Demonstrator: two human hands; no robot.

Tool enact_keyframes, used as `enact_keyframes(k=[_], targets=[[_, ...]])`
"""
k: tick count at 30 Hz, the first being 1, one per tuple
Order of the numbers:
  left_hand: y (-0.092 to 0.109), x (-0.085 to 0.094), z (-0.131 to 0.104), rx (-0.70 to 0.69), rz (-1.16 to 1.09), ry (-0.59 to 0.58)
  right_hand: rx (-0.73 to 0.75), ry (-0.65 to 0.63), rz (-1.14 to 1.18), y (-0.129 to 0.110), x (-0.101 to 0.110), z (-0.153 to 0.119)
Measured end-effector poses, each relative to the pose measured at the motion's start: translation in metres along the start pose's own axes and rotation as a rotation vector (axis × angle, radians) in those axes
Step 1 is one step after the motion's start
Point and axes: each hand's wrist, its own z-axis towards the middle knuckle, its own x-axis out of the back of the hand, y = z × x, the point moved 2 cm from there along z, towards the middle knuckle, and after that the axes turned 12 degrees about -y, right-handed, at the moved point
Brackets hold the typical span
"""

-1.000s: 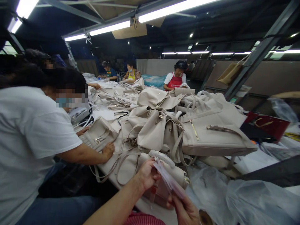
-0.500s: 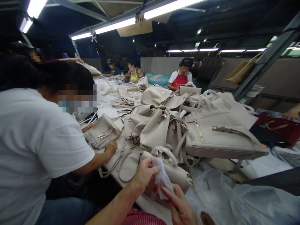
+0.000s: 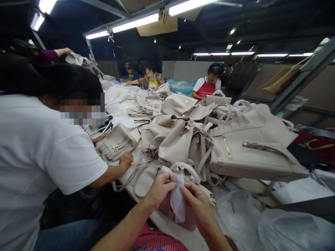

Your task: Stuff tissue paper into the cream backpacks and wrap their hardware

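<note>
A thin white wrapping sheet [image 3: 178, 204] hangs between my hands, in front of a beige bag. My left hand [image 3: 160, 189] pinches its upper left edge between thumb and fingers. On the other side, my right hand [image 3: 196, 198] has thumb and fingertips closed on the upper right edge. Behind the sheet, the bag's handle [image 3: 192, 171] has a whitish wrapping around it. The sheet and my hands hide much of this bag's body.
Beige bags [image 3: 175, 139] are heaped across the table. At the left, a person in a white shirt [image 3: 52, 150] leans over a small bag [image 3: 119, 141]. Clear plastic [image 3: 293, 226] lies at the lower right. Other people work farther back.
My right hand has moved up from the sheet's lower end to its upper right edge. The sheet now hangs more upright. The roll seen at the bottom is out of sight.
</note>
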Motion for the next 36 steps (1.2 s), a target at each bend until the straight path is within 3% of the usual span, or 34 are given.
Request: enact_keyframes(k=[3, 6, 9, 11, 18, 27, 30, 32, 36], targets=[[-0.005, 0.006, -0.004, -0.088, 0.189, 0.116, -0.057, -0.067, 0.136, 0.005, -0.003, -0.001], [0.000, 0.003, -0.013, -0.261, 0.501, 0.258, -0.055, -0.049, 0.187, 0.008, -0.005, -0.001], [0.010, -0.005, -0.023, -0.383, 0.789, 0.226, -0.005, -0.022, 0.156, 0.004, -0.008, 0.002], [0.015, -0.009, -0.027, -0.375, 0.862, 0.159, 0.008, -0.023, 0.142, 0.001, -0.010, 0.004], [0.014, -0.011, -0.026, -0.097, 0.564, 0.198, 0.007, -0.052, 0.094, 0.003, -0.013, 0.003], [0.007, -0.008, -0.012, -0.049, 0.272, 0.040, -0.061, -0.031, -0.072, -0.009, 0.001, -0.001], [0.001, -0.006, -0.011, -0.064, 0.262, 0.002, -0.022, 0.039, -0.255, -0.008, 0.008, 0.003], [-0.004, -0.006, -0.012, -0.072, 0.236, -0.007, 0.046, 0.020, -0.329, -0.008, 0.008, 0.007], [-0.017, -0.003, -0.024, -0.009, 0.077, -0.007, 0.116, -0.015, -0.230, -0.010, 0.002, 0.013]])
